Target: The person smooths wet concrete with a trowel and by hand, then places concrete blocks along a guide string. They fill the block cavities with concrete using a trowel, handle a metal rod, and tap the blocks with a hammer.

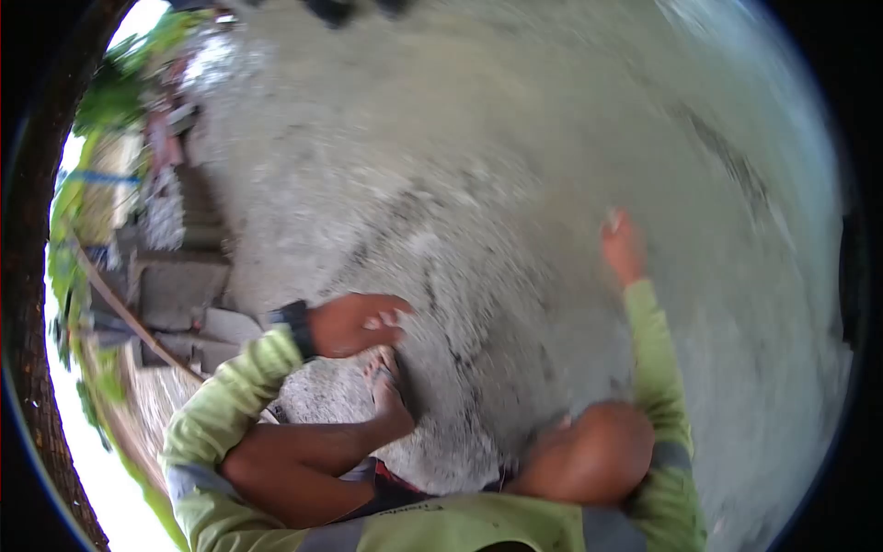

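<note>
My left hand (pixel 357 325), with a dark band at its wrist, hangs just above my foot (pixel 384 375). Its fingers are curled, and whatever they may hold cannot be made out. Farther forward on the right, my right hand (pixel 624 247) is over the grey ground (pixel 515 184). Its fingers look pressed together, with a small pale spot at the tips that is too blurred to name. Rough, cracked grey material (pixel 432 267) lies between the two hands.
Concrete blocks (pixel 179 285) are stacked at the left, with a long thin pole (pixel 129 313) leaning across them. Green plants (pixel 110 97) show behind. Someone's dark shoes (pixel 329 9) are at the top edge. My bent knee (pixel 612 451) is at the lower right.
</note>
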Motion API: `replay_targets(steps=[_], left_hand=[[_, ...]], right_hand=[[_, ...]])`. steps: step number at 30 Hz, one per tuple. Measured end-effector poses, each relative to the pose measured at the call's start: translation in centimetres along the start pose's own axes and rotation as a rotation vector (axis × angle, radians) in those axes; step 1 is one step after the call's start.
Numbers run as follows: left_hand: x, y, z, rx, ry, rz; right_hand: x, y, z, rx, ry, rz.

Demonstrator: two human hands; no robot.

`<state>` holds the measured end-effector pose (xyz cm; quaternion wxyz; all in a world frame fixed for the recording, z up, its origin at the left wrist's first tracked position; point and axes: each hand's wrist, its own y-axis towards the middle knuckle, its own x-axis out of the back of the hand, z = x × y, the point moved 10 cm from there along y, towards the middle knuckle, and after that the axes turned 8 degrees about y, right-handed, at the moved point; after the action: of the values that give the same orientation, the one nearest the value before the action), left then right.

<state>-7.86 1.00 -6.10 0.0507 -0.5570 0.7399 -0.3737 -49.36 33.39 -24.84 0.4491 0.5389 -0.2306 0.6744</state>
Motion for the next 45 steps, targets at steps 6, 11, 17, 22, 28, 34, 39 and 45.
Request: replay_targets(steps=[6,11,17,22,28,34,39,45], left_hand=[[-1.9,-0.6,5.6,0.259,-0.038,0.109],[-6.5,4.0,3.6,0.074,0.118,0.193],[-20.5,17.1,4.7,0.119,-0.133,0.254],[-30.5,22.2,-1.7,0.196,-0.615,0.047],[-38.2,24.5,-6.7,0.101,-0.268,0.001],[-35.3,25.4,-3.2,-0.067,0.079,0.036],[-17.7,23.8,4.7,0.072,0.414,-0.048],[-8.8,20.5,5.6,0.132,0.532,-0.314]], right_hand=[[-1.7,-15.3,-18.0,-0.594,0.129,0.029],[-4.9,-18.5,5.1,-0.587,0.367,0.155],[-4.6,-22.1,15.7,-0.474,0.592,0.412],[0.9,-29.6,11.3,-0.709,1.03,0.012],[7.4,-37.1,8.5,-0.645,0.924,0.261],[8.1,-40.0,9.5,-0.565,0.875,0.419],[8.6,-38.9,9.1,-0.491,0.866,0.467],[6.4,-34.6,8.2,-0.407,0.816,0.587]])
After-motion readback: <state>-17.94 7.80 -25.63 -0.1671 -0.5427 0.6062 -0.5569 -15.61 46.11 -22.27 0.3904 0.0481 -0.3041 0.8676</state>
